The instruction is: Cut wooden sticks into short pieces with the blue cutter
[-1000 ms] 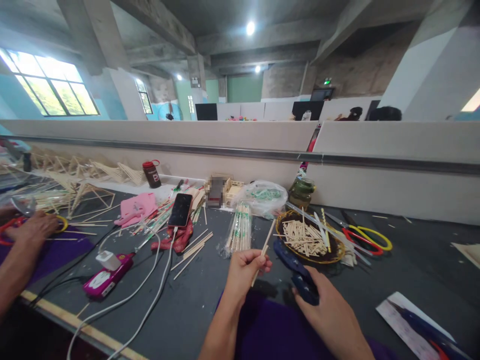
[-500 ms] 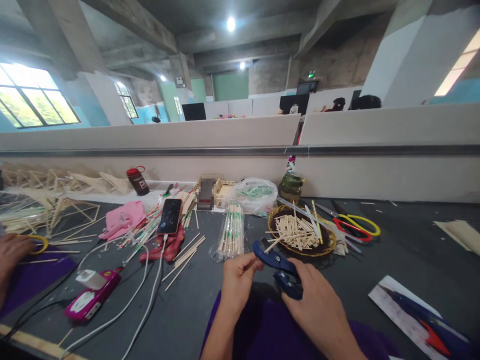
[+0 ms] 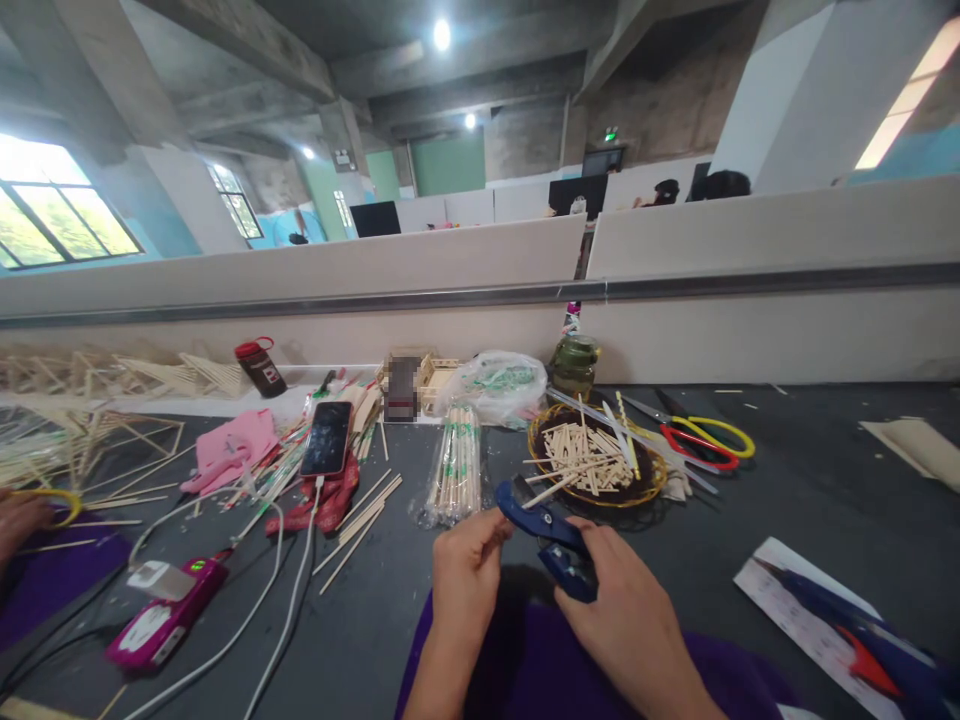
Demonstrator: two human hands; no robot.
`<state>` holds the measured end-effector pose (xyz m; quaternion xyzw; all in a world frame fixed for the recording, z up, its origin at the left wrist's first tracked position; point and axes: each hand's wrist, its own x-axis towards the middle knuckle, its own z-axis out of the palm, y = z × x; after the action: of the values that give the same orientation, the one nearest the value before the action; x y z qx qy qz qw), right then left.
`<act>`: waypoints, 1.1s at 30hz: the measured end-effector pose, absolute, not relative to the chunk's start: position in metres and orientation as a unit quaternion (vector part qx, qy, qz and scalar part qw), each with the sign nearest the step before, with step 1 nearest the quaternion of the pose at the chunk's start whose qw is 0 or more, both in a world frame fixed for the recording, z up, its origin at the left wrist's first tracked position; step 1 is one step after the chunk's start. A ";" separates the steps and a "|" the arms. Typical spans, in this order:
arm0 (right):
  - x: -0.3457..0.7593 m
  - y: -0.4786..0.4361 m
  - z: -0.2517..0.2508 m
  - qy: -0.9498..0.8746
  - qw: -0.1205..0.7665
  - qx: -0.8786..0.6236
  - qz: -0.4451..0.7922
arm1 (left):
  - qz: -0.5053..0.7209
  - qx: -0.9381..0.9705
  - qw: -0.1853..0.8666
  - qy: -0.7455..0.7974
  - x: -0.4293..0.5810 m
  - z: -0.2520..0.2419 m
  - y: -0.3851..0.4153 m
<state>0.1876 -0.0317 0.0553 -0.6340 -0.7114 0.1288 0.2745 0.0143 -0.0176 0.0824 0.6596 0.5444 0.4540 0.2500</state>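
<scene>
My right hand (image 3: 626, 610) is wrapped round the handles of a dark blue hand cutter (image 3: 544, 525), whose head points up and left. The fingers of my left hand (image 3: 466, 560) are pinched together close beside the cutter's head. A thin wooden stick (image 3: 556, 487) runs through the cutter's jaws, in line with the left fingertips; its held end is hidden. Just beyond the cutter stands a round wicker basket (image 3: 660, 482) with many short cut sticks (image 3: 589, 455) in it. A plastic-wrapped bundle of wooden sticks (image 3: 457, 465) lies beyond my left hand.
Scissors with red and yellow handles (image 3: 724, 445) lie right of the basket. A blue tool (image 3: 825, 605) rests on paper at the right. Phone (image 3: 327, 440), white cable and pink power strip (image 3: 169, 610) occupy the left. Another person's hand (image 3: 22, 520) holds yellow-handled scissors at the far left.
The view has turned slightly, so most things sit a little further left. Both hands keep nearly the same pose around the cutter and stick.
</scene>
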 end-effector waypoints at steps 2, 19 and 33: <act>0.187 -0.032 0.054 -0.703 0.275 -0.637 0.155 | 0.450 0.667 0.241 0.543 0.014 0.083 -0.018; 0.176 -0.037 0.052 -0.668 0.240 -0.586 0.390 | 0.307 0.712 0.192 0.601 0.002 0.093 -0.027; 0.180 -0.028 0.035 -0.705 0.247 -0.524 0.409 | 0.322 0.697 0.241 0.594 0.000 0.096 -0.024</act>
<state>0.1804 -0.0281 0.0353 -0.5241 -0.7050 0.4089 0.2474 0.0000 -0.0244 0.0957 0.6966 0.5941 0.3224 0.2406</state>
